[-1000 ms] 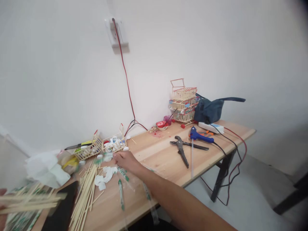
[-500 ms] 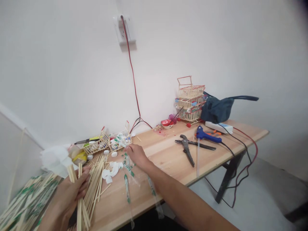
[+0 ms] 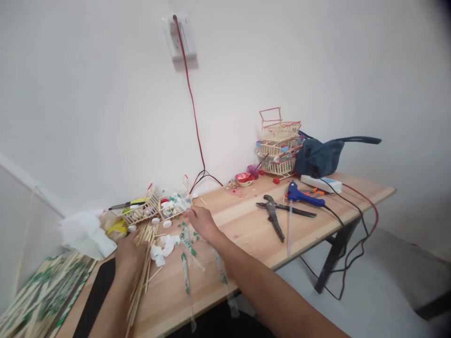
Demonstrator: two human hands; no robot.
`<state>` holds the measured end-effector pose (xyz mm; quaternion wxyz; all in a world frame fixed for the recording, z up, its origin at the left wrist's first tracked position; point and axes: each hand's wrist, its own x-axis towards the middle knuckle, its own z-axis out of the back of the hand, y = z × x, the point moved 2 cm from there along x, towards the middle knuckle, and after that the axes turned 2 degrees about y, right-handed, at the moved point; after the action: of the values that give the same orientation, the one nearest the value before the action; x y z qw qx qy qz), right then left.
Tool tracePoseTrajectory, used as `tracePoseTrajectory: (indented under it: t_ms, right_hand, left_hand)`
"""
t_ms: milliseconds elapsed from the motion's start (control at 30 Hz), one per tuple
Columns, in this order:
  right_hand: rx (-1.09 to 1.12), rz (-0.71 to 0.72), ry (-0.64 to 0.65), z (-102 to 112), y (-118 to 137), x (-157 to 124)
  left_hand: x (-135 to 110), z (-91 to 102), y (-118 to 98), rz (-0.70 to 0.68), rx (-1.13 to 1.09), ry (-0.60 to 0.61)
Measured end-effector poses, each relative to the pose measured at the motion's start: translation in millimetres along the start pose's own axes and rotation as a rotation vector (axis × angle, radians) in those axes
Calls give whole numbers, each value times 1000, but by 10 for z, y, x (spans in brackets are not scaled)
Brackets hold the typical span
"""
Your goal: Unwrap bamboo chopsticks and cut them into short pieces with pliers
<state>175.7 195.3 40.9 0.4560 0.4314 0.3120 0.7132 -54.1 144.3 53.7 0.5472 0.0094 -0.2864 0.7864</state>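
My left hand (image 3: 131, 251) lies low over a bundle of bare wooden chopsticks (image 3: 141, 284), its fingers curled around the sticks and partly hidden. My right hand (image 3: 202, 221) pinches at the edge of a crumpled clear-and-green plastic wrapper (image 3: 181, 202), which rests on a small stick basket (image 3: 171, 212). More wrappers (image 3: 186, 274) lie below my right hand, one hanging over the table edge. White tissue (image 3: 165, 249) sits between my hands. At the left lies a heap of chopsticks in green-printed sleeves (image 3: 45, 293).
A second stick basket (image 3: 143, 211) stands beside white caps. On the right are pliers (image 3: 273, 218), a blue glue gun (image 3: 305, 197), a power strip (image 3: 320, 183) and a dark bag (image 3: 319, 157). Stacked baskets (image 3: 280, 145) and a red paint bowl (image 3: 244, 178) stand near the wall.
My left hand has moved right and forward, bringing its chopsticks down onto the loose bundle. My right hand shifted slightly; the wrapper now lies lower on the basket.
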Motion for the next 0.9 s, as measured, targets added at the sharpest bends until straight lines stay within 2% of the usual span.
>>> tracePoseTrajectory:
  t_ms: [67,133,233,333,433,567,633,733,900]
  right_hand:
    - [43,6,-39,37,12,-2]
    - [75,14,-81,83,31,-9]
    - [76,0,-113,152,55,-14]
    - [34,-30,-113,216,64,3]
    - [-23,-36,-96,303,91,17]
    - [-193,-33,-46,528,194,-99]
    - [-315,-16,5,669,253,-247]
    - [-479,-71,135,825,270,-542]
    - [-670,-152,332,804,150,-953]
  left_hand:
    - [-110,-3,-15,-112,29,-39]
    - [-263,3,-58,-261,-7,-26]
    - [-563,5,-178,-473,-102,90]
    - [-871,-26,-307,-564,-109,219]
    - [-1115,-109,-391,-596,-61,304]
    - [-1316,-260,-431,-578,19,326]
    - [-1368,-331,-447,-557,69,361]
    - [-1384,-393,-498,-537,114,372]
    - [-1367,-392,-654,-525,114,309]
